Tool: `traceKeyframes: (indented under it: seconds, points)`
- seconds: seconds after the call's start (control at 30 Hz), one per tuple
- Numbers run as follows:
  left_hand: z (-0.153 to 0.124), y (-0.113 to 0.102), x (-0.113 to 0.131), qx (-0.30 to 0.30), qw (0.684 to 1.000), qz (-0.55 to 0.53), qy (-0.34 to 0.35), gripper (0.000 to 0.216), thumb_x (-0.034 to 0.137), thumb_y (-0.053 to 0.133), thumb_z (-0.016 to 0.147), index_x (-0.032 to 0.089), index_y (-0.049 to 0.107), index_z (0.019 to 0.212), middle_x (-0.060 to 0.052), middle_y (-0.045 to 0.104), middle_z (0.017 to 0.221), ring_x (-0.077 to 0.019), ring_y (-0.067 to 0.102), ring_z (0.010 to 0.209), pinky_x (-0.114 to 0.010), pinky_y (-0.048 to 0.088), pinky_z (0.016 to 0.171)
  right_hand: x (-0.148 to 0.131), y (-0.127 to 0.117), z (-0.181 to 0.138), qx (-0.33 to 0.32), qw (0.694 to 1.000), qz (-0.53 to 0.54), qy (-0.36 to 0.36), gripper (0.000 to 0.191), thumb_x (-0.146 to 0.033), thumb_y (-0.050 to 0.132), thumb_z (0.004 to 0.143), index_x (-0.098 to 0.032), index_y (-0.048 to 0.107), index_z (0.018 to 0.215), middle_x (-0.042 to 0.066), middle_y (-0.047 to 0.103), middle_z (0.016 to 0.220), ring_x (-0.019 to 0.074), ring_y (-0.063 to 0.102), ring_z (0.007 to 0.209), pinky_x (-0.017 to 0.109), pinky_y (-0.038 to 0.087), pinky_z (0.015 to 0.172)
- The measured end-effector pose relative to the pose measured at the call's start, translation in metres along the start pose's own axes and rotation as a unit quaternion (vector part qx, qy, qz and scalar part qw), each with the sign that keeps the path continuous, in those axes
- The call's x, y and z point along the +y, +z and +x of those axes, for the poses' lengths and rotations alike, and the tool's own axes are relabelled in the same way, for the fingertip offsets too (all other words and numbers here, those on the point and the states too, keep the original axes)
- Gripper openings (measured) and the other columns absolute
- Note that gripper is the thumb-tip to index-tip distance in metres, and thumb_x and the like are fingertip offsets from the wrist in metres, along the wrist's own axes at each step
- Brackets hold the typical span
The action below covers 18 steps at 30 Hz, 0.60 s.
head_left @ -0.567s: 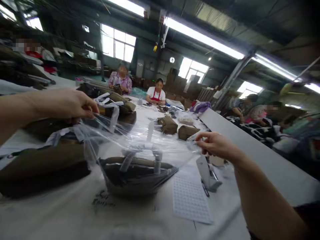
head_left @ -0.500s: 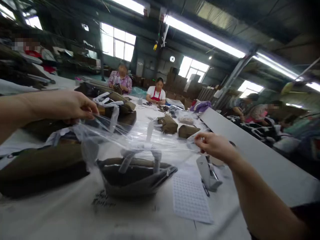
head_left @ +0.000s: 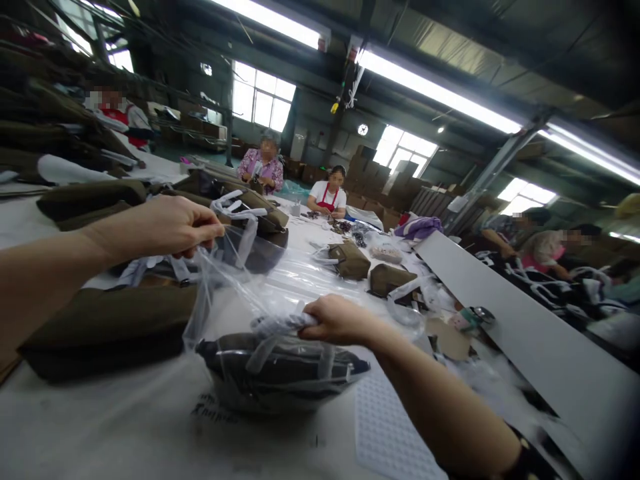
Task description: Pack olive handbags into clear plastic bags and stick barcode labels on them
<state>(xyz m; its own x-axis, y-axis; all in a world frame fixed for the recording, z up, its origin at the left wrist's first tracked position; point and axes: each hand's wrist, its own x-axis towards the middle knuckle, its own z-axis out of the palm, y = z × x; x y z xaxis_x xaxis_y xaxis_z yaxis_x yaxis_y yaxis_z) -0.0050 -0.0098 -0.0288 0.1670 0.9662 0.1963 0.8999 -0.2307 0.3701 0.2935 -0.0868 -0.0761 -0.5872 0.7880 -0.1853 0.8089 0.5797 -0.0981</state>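
"Where's the bag (head_left: 285, 387), next to those hands?"

"On the table (head_left: 130, 427), inside clear plastic (head_left: 201, 307), lower than both of them. The right hand (head_left: 337, 319) is just above it, at its pale handles (head_left: 283, 325); the left hand (head_left: 180, 225) is higher and further left, well apart from the other."

"And what's the left one doing?"

"Pinching the plastic's edge between thumb and fingers, with the film drawn up to it in a peak. That forearm comes in from the side, only slightly tilted, back of the hand upward."

"The right?"

"Fingers curled in, closed on the end of the wrapped handles. Whether it has loose film bunched in there too, I can't tell. Its forearm slants up from the lower right."

"Anything close by?"

"A sheet (head_left: 393, 427) beside that forearm, and a second bag (head_left: 115, 333) lying to the left of the plastic"
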Motion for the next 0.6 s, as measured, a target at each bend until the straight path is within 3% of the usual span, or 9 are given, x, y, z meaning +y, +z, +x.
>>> traceKeyframes:
  seconds: [0.1, 0.27, 0.33, 0.4, 0.5, 0.57, 0.6]
  points:
    - [0.004, -0.007, -0.003, -0.053, 0.998, -0.044, 0.001, 0.045, 0.051, 0.057, 0.074, 0.011, 0.068, 0.093, 0.005, 0.057, 0.051, -0.0093, 0.055, 0.042, -0.022, 0.047, 0.052, 0.015, -0.011, 0.012, -0.112, 0.988, 0.102, 0.023, 0.031, -0.046, 0.061, 0.076, -0.016, 0.066, 0.08, -0.002, 0.057, 0.062, 0.0114, 0.05, 0.058, 0.021, 0.032, 0.05]
    - [0.013, -0.024, 0.0, -0.125, 0.992, 0.001, -0.021, 0.039, 0.038, 0.068, 0.066, 0.007, 0.068, 0.09, 0.008, 0.054, 0.053, -0.0127, 0.061, 0.05, -0.042, 0.053, 0.065, 0.045, -0.018, 0.016, -0.099, 0.989, 0.095, 0.054, 0.05, -0.062, 0.052, 0.076, -0.015, 0.068, 0.081, 0.003, 0.062, 0.071, 0.015, 0.053, 0.064, 0.024, 0.036, 0.056]
    - [0.018, -0.029, -0.001, -0.138, 0.99, 0.007, -0.033, 0.033, 0.029, 0.066, 0.068, 0.004, 0.068, 0.09, 0.006, 0.055, 0.054, -0.0186, 0.065, 0.061, -0.049, 0.05, 0.07, 0.061, -0.029, -0.004, -0.105, 0.988, 0.099, 0.048, 0.051, -0.062, 0.049, 0.078, -0.016, 0.069, 0.082, 0.005, 0.065, 0.078, 0.0165, 0.056, 0.069, 0.025, 0.039, 0.061]
    - [0.025, -0.033, -0.006, -0.148, 0.988, -0.008, -0.044, 0.032, 0.024, 0.065, 0.07, 0.001, 0.067, 0.092, 0.003, 0.058, 0.061, -0.0261, 0.066, 0.076, -0.053, 0.048, 0.073, 0.081, -0.045, -0.035, -0.089, 0.988, 0.107, 0.072, 0.044, -0.059, 0.058, 0.074, -0.018, 0.071, 0.083, 0.006, 0.068, 0.081, 0.0176, 0.059, 0.07, 0.026, 0.042, 0.064]
    - [0.035, -0.04, -0.022, -0.157, 0.985, -0.038, -0.052, 0.036, 0.023, 0.064, 0.071, -0.002, 0.064, 0.098, 0.0, 0.062, 0.077, -0.0344, 0.062, 0.09, -0.058, 0.045, 0.074, 0.11, -0.065, -0.089, -0.014, 0.986, 0.116, 0.116, 0.031, -0.048, 0.073, 0.063, -0.021, 0.071, 0.077, 0.003, 0.068, 0.073, 0.0175, 0.06, 0.062, 0.027, 0.044, 0.06]
    - [0.034, -0.045, -0.038, -0.123, 0.989, -0.067, -0.048, 0.038, 0.025, 0.06, 0.075, -0.002, 0.061, 0.103, -0.001, 0.062, 0.084, -0.0349, 0.06, 0.094, -0.058, 0.043, 0.074, 0.125, -0.062, -0.119, 0.129, 0.97, 0.162, 0.127, 0.022, -0.042, 0.074, 0.065, -0.024, 0.07, 0.076, 0.001, 0.068, 0.07, 0.0166, 0.059, 0.06, 0.028, 0.046, 0.061]
    - [0.03, -0.046, -0.046, -0.069, 0.993, -0.088, -0.043, 0.04, 0.028, 0.055, 0.08, -0.002, 0.059, 0.107, -0.001, 0.062, 0.088, -0.0339, 0.059, 0.096, -0.056, 0.042, 0.076, 0.131, -0.054, -0.132, 0.241, 0.94, 0.202, 0.13, 0.019, -0.041, 0.072, 0.068, -0.025, 0.069, 0.079, 0.001, 0.068, 0.073, 0.0162, 0.06, 0.062, 0.029, 0.047, 0.064]
